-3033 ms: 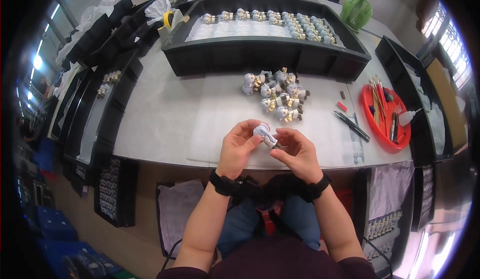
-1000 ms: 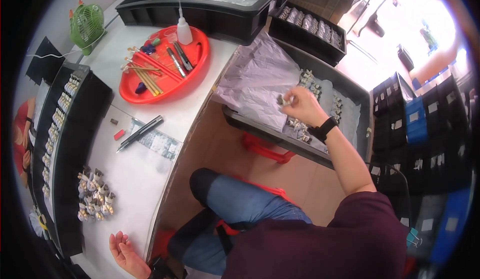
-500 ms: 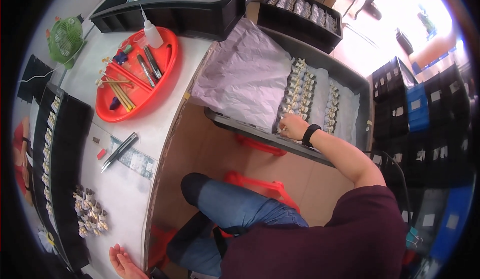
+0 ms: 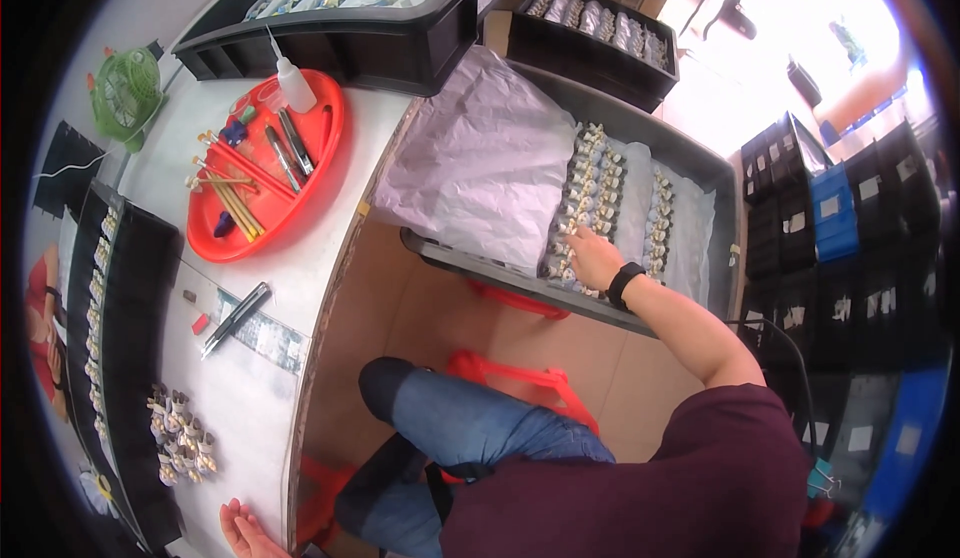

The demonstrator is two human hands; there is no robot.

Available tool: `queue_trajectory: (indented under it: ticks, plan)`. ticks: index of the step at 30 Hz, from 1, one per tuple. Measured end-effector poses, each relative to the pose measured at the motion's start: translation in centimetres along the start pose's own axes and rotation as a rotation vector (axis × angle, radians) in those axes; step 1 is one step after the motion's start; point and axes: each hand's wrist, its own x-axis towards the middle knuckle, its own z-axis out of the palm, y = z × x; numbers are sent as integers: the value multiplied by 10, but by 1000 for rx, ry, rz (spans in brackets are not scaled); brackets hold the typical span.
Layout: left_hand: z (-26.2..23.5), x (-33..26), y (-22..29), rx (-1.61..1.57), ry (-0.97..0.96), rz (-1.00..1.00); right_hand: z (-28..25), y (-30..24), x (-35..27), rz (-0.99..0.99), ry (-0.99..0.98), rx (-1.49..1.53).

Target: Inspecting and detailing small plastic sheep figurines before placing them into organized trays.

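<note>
My right hand, with a black band at the wrist, reaches into a grey tray on my right. Its fingertips close on one of the small figurines in a double row there; the hand partly covers that piece. A second row of figurines stands farther right, with white paper between. My left hand rests at the near edge of the white table, palm up, fingers loosely bent and apart, holding nothing. Just beyond it stands a cluster of several similar figurines.
A red dish holds brushes, pens and a squeeze bottle. A metal tool lies nearby. Black bins stand at the back; stacked boxes fill the right side. A red stool is beside my knee.
My right hand has moved slightly up and right along the row, uncovering figurines near the tray's front wall. My left hand stays by the table edge. The view has shifted slightly.
</note>
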Motion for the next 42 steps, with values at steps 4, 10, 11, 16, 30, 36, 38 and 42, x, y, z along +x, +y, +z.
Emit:
queue_trajectory:
  ticks: [4,10,11,16,30,36,38,42]
  plan:
    - [-1,0,-2,-27,1,1,2,9,8,16,-44,-7]
    - [-4,1,-3,-26,-6,3,-3,21,24,33,179,-4]
    - [-4,1,-3,-28,-7,5,-3,21,25,83,163,9]
    - [-2,1,-3,-38,-9,24,-5,29,37,137,70,19]
    - [2,-2,2,24,1,8,-2,77,95,376,256,28]
    - [2,-1,1,41,-1,10,7,99,120,342,352,26]
    - [4,0,1,43,-1,10,1,94,126,495,219,65]
    - [7,2,-3,18,-14,-1,-23,36,133,289,385,251]
